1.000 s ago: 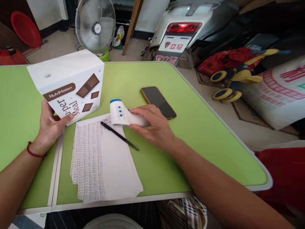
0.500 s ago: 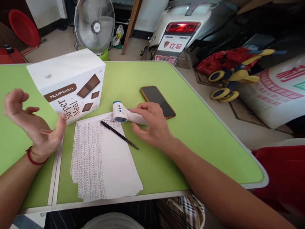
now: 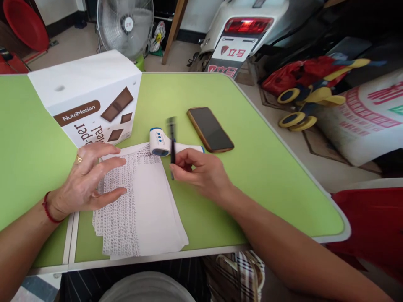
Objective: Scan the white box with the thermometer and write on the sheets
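Observation:
Between the thumb and fingers of my right hand [image 3: 203, 172] a black pen [image 3: 173, 153] is pinched, held nearly upright and a little blurred. Just behind it lies a white and blue infrared thermometer [image 3: 160, 141] on the table. My left hand [image 3: 91, 178] hovers over the left side of the paper sheets [image 3: 151, 209], fingers spread and curved, holding nothing. The sheets form a stack with rows of handwriting on the left and a bare right half. Behind my left hand stands a white NutriMotion box [image 3: 94, 109], its lower front partly covered by the fingers.
A phone [image 3: 210, 129] in a brown case lies on the green table [image 3: 267, 188], right of the thermometer. Past the table's far edge are a fan [image 3: 126, 27] and a white scooter [image 3: 239, 37]. A red chair [image 3: 371, 222] stands at the right.
My right hand has left the thermometer and picked the pen up off the sheets. My left hand has turned over and moved right, from in front of the box to above the paper.

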The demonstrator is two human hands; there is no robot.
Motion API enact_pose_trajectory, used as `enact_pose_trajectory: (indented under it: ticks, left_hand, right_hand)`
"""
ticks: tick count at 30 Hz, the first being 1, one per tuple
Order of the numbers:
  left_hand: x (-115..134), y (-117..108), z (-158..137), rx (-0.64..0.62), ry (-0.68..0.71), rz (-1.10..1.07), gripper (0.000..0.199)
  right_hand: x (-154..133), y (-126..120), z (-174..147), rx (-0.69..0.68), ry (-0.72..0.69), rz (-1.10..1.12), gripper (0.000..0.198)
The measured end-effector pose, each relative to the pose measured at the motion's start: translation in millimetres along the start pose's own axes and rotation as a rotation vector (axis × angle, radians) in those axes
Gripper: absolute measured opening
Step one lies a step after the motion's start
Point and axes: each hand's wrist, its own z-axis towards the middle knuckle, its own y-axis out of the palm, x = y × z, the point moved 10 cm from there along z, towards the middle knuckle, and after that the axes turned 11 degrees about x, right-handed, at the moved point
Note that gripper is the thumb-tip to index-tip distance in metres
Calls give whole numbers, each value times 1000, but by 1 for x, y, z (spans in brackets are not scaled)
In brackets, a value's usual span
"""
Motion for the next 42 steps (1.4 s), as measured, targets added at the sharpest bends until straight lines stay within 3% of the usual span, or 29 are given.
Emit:
enact_pose_trajectory:
  ticks: [5, 10, 13, 18, 25, 42]
  left_hand:
    - [-6, 26, -10, -243, -52, -82, 46]
    - [-5, 41, -19, -363, -31, -107, 53]
    - [-9, 46, -23, -406, -53, -90, 55]
    - [-10, 48, -27, -426, -64, -108, 55]
    - [-12, 53, -32, -462, -92, -110, 56]
    - [-13, 53, -34, -468, -127, -131, 57]
  right_hand:
    - [-5, 0, -5, 126, 146, 389, 10]
    - [-8, 27, -12, -58, 168, 419, 9]
    - [-1, 36, -16, -91, 204, 396, 9]
    - [-1, 35, -16, -12, 134, 322, 7]
    - [-11, 36, -14, -27, 20, 304, 9]
    - [-13, 43, -15, -97, -2, 285, 9]
